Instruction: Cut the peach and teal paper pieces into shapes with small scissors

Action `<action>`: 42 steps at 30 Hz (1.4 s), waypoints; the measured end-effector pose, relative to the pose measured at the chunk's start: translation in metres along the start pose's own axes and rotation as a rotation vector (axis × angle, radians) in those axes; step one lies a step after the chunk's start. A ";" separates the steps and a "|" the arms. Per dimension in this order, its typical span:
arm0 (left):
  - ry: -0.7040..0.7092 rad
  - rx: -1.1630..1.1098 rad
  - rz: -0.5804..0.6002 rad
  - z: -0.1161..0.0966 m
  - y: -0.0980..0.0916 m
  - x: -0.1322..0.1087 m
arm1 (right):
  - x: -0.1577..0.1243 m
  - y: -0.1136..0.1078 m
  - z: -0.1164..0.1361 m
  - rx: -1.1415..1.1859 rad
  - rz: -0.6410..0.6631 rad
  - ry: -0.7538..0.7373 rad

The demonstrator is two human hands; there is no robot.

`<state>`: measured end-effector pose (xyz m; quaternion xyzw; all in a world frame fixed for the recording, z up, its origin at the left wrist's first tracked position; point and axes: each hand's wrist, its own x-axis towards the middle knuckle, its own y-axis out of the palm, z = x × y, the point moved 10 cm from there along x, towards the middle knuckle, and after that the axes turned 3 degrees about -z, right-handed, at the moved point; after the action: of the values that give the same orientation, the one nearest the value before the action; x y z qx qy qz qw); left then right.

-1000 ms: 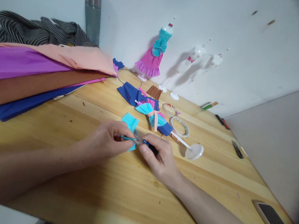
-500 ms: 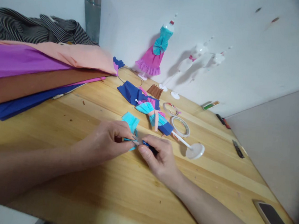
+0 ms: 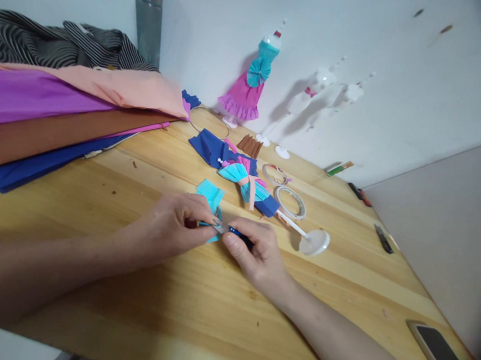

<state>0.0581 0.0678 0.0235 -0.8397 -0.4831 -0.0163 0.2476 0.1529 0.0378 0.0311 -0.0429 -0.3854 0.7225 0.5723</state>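
Note:
Over the table's middle, my left hand (image 3: 181, 222) is closed in a pinch, its fingertips at the grey metal end of a small tool. What exactly those fingers hold is too small to tell. My right hand (image 3: 255, 253) is wrapped round that dark blue-handled tool (image 3: 240, 236), whose metal end points left. Turquoise crepe paper (image 3: 210, 193) lies just beyond and under the fingertips. Close behind lies a small mannequin on its side, with a turquoise bow (image 3: 244, 181) tied in peach, dark blue and pink paper, and a white round base (image 3: 314, 242).
Two tape rolls (image 3: 290, 202) lie behind the mannequin. A dressed mannequin (image 3: 252, 75) and two white ones (image 3: 314, 86) stand along the wall. Paper sheets (image 3: 63, 99) are stacked at left. A cutter knife (image 3: 383, 239) and a phone (image 3: 439, 351) are at right.
Both hands stay almost in the same place, fingertips together over the turquoise paper. Nothing on the table has visibly moved; the view has shifted very slightly.

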 end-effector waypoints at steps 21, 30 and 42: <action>-0.107 -0.172 0.129 0.007 0.007 0.002 | 0.004 0.004 -0.009 0.082 0.074 0.011; -0.227 -0.262 0.157 0.016 0.010 0.000 | 0.006 0.005 -0.004 0.072 0.100 -0.017; -0.419 -0.433 0.071 0.036 0.009 -0.002 | -0.004 0.002 -0.035 0.407 -0.033 0.228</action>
<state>0.0571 0.0778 -0.0126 -0.8744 -0.4792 0.0631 -0.0419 0.1699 0.0517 0.0039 -0.0017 -0.1651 0.7664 0.6208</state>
